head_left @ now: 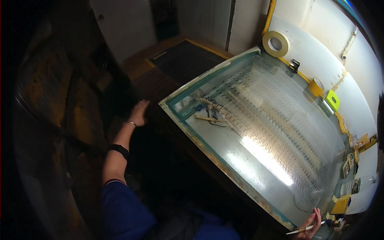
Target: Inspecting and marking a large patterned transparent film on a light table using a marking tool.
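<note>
My left hand [140, 113] is held out over the dark area left of a lit glass-topped table [236, 166], its fingers stretched and holding nothing. It touches nothing that I can make out. At the table's near right corner, my right hand [312, 225] has a slim white pen-like stick [299, 231] between its fingers; its exact kind is unclear. Across the glass lies a transparent sheet [280, 120] with rows of small printed marks, catching a bright glare. Near its left edge are brownish strips [210, 119] and a thin dark cord [220, 125].
Along the table's right side stand a large tape roll [276, 44], a yellow tape roll [316, 87], a bright green scraper-like tool [332, 101] and a yellow box [341, 204]. A white wall [320, 48] rises behind them. Beyond the far end lies a dark panel [188, 60].
</note>
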Demonstrator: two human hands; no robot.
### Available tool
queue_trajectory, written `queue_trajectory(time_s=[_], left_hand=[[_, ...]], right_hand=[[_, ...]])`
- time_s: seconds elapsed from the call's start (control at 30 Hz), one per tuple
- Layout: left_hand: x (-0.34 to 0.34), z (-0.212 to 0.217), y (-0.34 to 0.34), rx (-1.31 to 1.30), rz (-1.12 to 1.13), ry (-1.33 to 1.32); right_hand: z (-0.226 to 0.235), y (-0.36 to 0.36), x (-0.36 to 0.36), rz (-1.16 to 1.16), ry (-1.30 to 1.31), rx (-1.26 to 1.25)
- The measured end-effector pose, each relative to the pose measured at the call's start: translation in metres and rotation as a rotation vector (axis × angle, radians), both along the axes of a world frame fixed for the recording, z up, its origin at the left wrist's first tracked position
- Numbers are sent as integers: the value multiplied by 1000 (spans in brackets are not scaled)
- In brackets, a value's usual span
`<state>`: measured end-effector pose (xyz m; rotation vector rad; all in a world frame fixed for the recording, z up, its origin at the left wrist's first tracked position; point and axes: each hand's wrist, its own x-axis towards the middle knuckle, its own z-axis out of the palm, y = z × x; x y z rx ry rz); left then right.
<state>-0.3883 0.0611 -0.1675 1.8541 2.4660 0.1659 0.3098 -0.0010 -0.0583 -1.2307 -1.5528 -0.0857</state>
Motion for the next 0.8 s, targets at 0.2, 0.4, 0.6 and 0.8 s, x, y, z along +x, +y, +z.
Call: queue_trajectory(time_s=[0.2, 0.4, 0.6, 0.8], left_hand=[[-8, -143, 25, 65, -91, 225], [74, -2, 21, -146, 62, 104], [21, -39, 14, -258, 110, 330], [77, 4, 9, -90, -117, 200]], right_hand=[[-7, 5, 3, -63, 29, -59], [-4, 0, 2, -147, -32, -83], [-3, 1, 2, -102, 18, -71], [-1, -6, -1, -45, 60, -58]])
